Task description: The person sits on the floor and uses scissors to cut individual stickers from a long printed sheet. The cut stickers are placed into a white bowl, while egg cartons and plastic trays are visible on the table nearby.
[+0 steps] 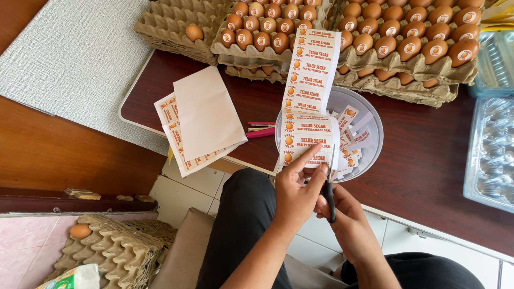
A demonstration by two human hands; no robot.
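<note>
My left hand [297,188] pinches the lower end of a long paper strip of printed orange-and-white labels [310,85], which rises up over the egg trays. My right hand [342,211] grips black-handled scissors [329,194], whose blades sit at the strip's right edge near my left thumb. Just beyond my hands lies a round clear plastic bowl [369,115] holding several cut labels [352,136].
Cardboard trays of brown stickered eggs [407,40] fill the table's far side. A stack of label sheets [199,122] overhangs the table edge at left, with a pink stapler [261,130] beside the bowl. Clear plastic egg cartons [492,144] lie at right. Empty trays [115,249] sit on the floor.
</note>
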